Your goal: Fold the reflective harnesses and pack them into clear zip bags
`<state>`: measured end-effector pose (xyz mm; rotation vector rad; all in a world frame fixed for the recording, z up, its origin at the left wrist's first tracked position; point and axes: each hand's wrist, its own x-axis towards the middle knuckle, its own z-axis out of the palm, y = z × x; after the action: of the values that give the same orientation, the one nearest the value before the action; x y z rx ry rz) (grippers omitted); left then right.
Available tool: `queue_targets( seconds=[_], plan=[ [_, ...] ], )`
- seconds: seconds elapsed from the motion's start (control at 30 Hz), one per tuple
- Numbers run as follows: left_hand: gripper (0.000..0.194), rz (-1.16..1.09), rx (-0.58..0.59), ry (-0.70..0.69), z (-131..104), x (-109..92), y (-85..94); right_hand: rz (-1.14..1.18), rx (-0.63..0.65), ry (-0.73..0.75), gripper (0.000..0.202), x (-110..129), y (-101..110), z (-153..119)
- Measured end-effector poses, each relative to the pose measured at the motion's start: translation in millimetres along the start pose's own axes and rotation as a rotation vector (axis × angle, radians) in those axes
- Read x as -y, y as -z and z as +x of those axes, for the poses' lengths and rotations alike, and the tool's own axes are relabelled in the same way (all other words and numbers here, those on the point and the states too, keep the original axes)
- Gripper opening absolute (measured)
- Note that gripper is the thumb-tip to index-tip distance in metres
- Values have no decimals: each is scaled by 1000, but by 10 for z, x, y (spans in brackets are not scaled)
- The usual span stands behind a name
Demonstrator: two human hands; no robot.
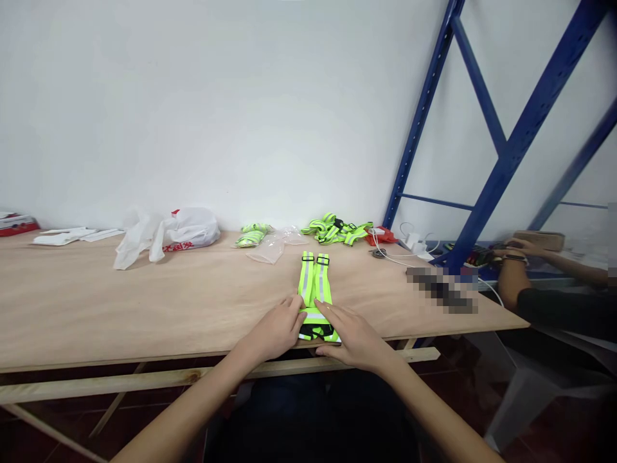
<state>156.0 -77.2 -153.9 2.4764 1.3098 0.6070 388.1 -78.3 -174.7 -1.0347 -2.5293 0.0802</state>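
A neon-yellow reflective strap vest point(315, 315) lies folded near the table's front edge, between my hands. Its two straps with grey stripes and black buckles run side by side away from me, and a black elastic part shows at the near end. On the left edge, my left hand point(279, 328) has its fingers bent and closed on the folded band. My right hand point(351, 335) rests across the right side, fingers stretched out over the band and thumb apart near the table edge. The undersides of both hands are hidden.
Behind the vest are a loose reflective vest point(337, 228), a bagged one point(253, 235) and clear plastic bags point(270, 247). A white plastic bag point(193, 228) sits left. Cables point(398, 257) and a blue metal frame point(501, 161) stand right, beside another person's arm point(513, 283).
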Motion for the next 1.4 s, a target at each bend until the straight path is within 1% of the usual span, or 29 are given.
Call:
queue_targets(
  seconds=[0.07, 0.13, 0.23, 0.33, 0.43, 0.53, 0.6, 0.8, 0.87, 0.93, 1.13, 1.23, 1.33, 1.4],
  plan=[
    [24, 0, 13, 1, -15, -10, 2, 8, -14, -11, 88, 20, -3, -10],
    [29, -2, 2, -7, -29, -33, 12, 24, -23, -44, 84, 45, 3, -16],
    [36, -8, -12, 2, -44, -65, 19, 39, -20, -93, 71, 75, 16, -14],
    [34, 49, -37, -3, -50, -63, -13, 40, -15, -112, 65, 88, 20, -3],
    [29, 139, -123, -49, -50, -33, -69, 40, -45, -103, 63, 87, 9, 0],
    [25, 136, -208, -122, -45, -8, -109, 37, -81, -83, 61, 67, -15, -14],
    [22, 118, -227, -170, -43, -7, -113, 29, -90, -72, 60, 45, -35, -28],
    [20, 142, -167, -225, -101, -11, -26, -28, -110, -56, 60, -14, -81, -46],
    [26, 124, -149, -264, -138, 14, -5, -61, -132, -34, 60, -28, -99, -43],
    [31, 107, -141, -294, -166, 46, -11, -100, -163, 7, 61, -45, -129, -43],
    [30, 84, -193, -338, -173, 102, -92, -213, -263, 126, 54, -89, -246, -75],
    [34, 83, -178, -334, -181, 109, -79, -221, -263, 164, 50, -74, -259, -104],
    [41, 98, -140, -339, -224, 111, -66, -207, -253, 166, 49, -40, -235, -152],
    [37, 125, -133, -348, -269, 105, -81, -184, -251, 171, 45, -19, -218, -191]
  ],
)
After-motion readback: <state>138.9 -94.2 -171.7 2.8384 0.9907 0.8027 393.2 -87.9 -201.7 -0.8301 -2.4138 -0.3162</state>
